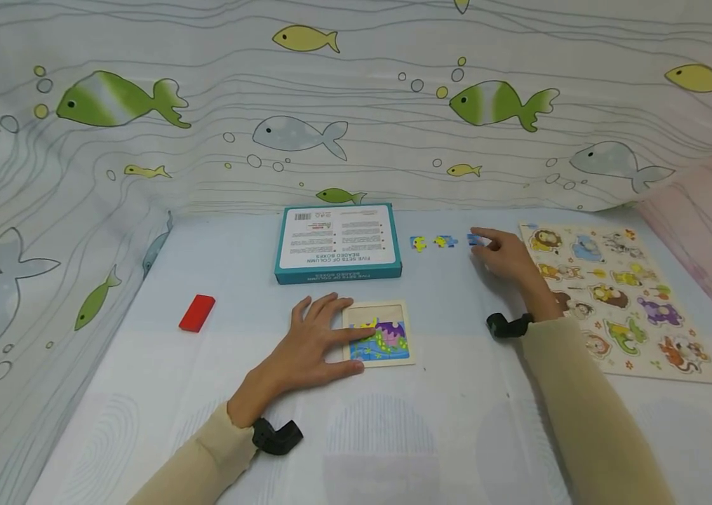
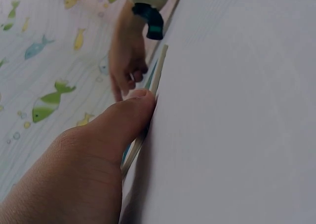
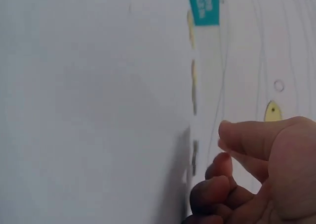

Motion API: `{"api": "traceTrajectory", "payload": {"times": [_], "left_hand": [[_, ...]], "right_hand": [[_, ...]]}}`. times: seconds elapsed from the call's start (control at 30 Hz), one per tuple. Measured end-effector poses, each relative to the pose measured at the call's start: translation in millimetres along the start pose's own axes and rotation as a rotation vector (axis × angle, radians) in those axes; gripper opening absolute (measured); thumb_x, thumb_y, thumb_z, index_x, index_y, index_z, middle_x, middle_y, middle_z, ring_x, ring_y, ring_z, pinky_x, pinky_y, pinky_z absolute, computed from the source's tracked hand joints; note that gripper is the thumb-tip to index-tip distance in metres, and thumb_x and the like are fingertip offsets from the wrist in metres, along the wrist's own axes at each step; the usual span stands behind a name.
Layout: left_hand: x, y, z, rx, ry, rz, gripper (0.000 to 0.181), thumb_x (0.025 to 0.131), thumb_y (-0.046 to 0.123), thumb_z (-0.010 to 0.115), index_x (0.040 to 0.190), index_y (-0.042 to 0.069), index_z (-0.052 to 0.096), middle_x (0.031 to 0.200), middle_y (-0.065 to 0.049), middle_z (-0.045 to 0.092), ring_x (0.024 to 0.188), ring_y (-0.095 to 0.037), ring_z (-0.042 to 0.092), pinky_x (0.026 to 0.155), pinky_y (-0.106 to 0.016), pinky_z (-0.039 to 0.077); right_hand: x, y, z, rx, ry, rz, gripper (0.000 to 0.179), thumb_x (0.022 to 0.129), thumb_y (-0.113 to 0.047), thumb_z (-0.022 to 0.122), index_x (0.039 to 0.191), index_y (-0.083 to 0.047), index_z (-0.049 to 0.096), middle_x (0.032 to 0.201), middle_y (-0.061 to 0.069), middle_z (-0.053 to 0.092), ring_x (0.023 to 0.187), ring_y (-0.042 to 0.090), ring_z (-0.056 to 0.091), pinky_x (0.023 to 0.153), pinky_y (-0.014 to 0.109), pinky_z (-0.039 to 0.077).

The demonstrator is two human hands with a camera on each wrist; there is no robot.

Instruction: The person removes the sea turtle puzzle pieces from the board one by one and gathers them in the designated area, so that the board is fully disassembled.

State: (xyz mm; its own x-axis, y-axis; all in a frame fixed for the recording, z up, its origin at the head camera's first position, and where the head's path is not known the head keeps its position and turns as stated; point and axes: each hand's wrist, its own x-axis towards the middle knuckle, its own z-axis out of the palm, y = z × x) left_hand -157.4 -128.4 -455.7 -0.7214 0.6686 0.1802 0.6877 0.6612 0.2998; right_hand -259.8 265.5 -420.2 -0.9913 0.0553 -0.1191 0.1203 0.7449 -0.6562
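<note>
My left hand point(image 1: 318, 344) rests with fingers spread over the left side of a small wooden puzzle tray point(image 1: 410, 337). Its index finger reaches across the colourful fitted pieces, and the thumb point(image 2: 123, 118) lies at the tray's edge in the left wrist view. The upper strip of the tray shows bare wood. At right, my right hand point(image 1: 506, 259) hovers by a blue puzzle piece point(image 1: 474, 240) on the table. In the right wrist view, that piece point(image 3: 195, 157) lies apart from the fingertips. Two more jigsaw pieces, one yellow and blue point(image 1: 418, 243) and another point(image 1: 446, 241), lie to its left.
A teal-edged box point(image 1: 338, 238) lies behind the tray. A red block point(image 1: 197, 313) is at left. On the right, beneath the right forearm's side, lies a large animal puzzle board point(image 1: 652, 372). A fish-patterned cloth point(image 1: 393, 91) rises at the back.
</note>
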Motion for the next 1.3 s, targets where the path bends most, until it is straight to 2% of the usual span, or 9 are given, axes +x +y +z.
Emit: {"api": "traceTrajectory", "payload": {"times": [0.13, 0.3, 0.4, 0.5, 0.6, 0.73, 0.87, 1.3], "left_hand": [[0.6, 0.1, -0.6, 0.000, 0.001, 0.002, 0.056, 0.089, 0.066, 0.062, 0.142, 0.049, 0.055, 0.160, -0.008, 0.040, 0.153, -0.035, 0.025, 0.117, -0.068, 0.013], [1.0, -0.8, -1.4, 0.003, 0.010, 0.007, 0.056, 0.088, 0.066, 0.064, 0.141, 0.048, 0.057, 0.159, -0.009, 0.041, 0.153, -0.036, 0.027, 0.116, -0.068, 0.014], [1.8, -1.4, -2.1, 0.006, 0.015, 0.006, 0.056, 0.088, 0.066, 0.064, 0.141, 0.047, 0.057, 0.160, -0.009, 0.041, 0.152, -0.036, 0.028, 0.116, -0.069, 0.015], [2.4, -1.7, -3.3, 0.010, 0.007, -0.002, 0.057, 0.088, 0.067, 0.064, 0.140, 0.048, 0.057, 0.161, -0.008, 0.040, 0.153, -0.036, 0.027, 0.117, -0.068, 0.015], [2.1, -1.9, -4.1, 0.007, -0.004, -0.009, 0.057, 0.087, 0.068, 0.064, 0.140, 0.048, 0.057, 0.162, -0.008, 0.039, 0.154, -0.035, 0.025, 0.117, -0.068, 0.015], [1.6, -1.8, -3.3, -0.003, -0.005, -0.008, 0.057, 0.087, 0.068, 0.064, 0.140, 0.048, 0.057, 0.162, -0.008, 0.039, 0.154, -0.036, 0.025, 0.117, -0.068, 0.014], [1.9, -1.3, -1.5, -0.007, 0.000, 0.002, 0.056, 0.088, 0.067, 0.065, 0.140, 0.047, 0.058, 0.162, -0.009, 0.039, 0.154, -0.036, 0.026, 0.117, -0.069, 0.014], [0.5, 0.5, -1.5, -0.007, 0.007, 0.004, 0.056, 0.087, 0.067, 0.065, 0.138, 0.045, 0.061, 0.162, -0.010, 0.040, 0.154, -0.039, 0.026, 0.116, -0.068, 0.016]], "right_hand": [[-13.5, -12.6, 7.8, -0.008, -0.079, -0.058, 0.043, 0.103, -0.028, 0.058, 0.143, -0.014, 0.059, 0.102, 0.015, 0.061, 0.080, 0.023, 0.052, 0.067, 0.032, 0.042], [-26.1, -26.2, 18.6, -0.041, -0.240, -0.183, 0.031, 0.101, -0.028, 0.062, 0.128, -0.017, 0.071, 0.104, 0.011, 0.066, 0.087, 0.024, 0.054, 0.072, 0.032, 0.046], [-33.3, -37.0, 24.9, -0.041, -0.329, -0.271, 0.025, 0.099, -0.024, 0.065, 0.122, -0.018, 0.074, 0.105, 0.006, 0.069, 0.087, 0.022, 0.054, 0.075, 0.032, 0.046], [-40.0, -49.3, 32.3, -0.051, -0.380, -0.350, 0.022, 0.096, -0.020, 0.068, 0.118, -0.018, 0.075, 0.099, 0.003, 0.069, 0.086, 0.019, 0.053, 0.075, 0.031, 0.044], [-45.8, -60.7, 40.8, -0.049, -0.434, -0.405, 0.021, 0.094, -0.018, 0.072, 0.114, -0.016, 0.076, 0.087, 0.002, 0.065, 0.080, 0.018, 0.053, 0.071, 0.030, 0.043], [-52.7, -71.5, 50.7, -0.045, -0.515, -0.465, 0.023, 0.092, -0.017, 0.075, 0.115, -0.013, 0.075, 0.081, 0.000, 0.063, 0.076, 0.015, 0.054, 0.070, 0.028, 0.044], [-57.1, -75.7, 55.8, -0.049, -0.541, -0.489, 0.025, 0.091, -0.016, 0.076, 0.116, -0.013, 0.074, 0.079, -0.001, 0.061, 0.075, 0.014, 0.054, 0.070, 0.028, 0.043], [-58.7, -75.3, 58.7, -0.034, -0.533, -0.497, 0.026, 0.089, -0.013, 0.077, 0.115, -0.011, 0.073, 0.081, 0.000, 0.061, 0.076, 0.014, 0.053, 0.070, 0.026, 0.044]]}}
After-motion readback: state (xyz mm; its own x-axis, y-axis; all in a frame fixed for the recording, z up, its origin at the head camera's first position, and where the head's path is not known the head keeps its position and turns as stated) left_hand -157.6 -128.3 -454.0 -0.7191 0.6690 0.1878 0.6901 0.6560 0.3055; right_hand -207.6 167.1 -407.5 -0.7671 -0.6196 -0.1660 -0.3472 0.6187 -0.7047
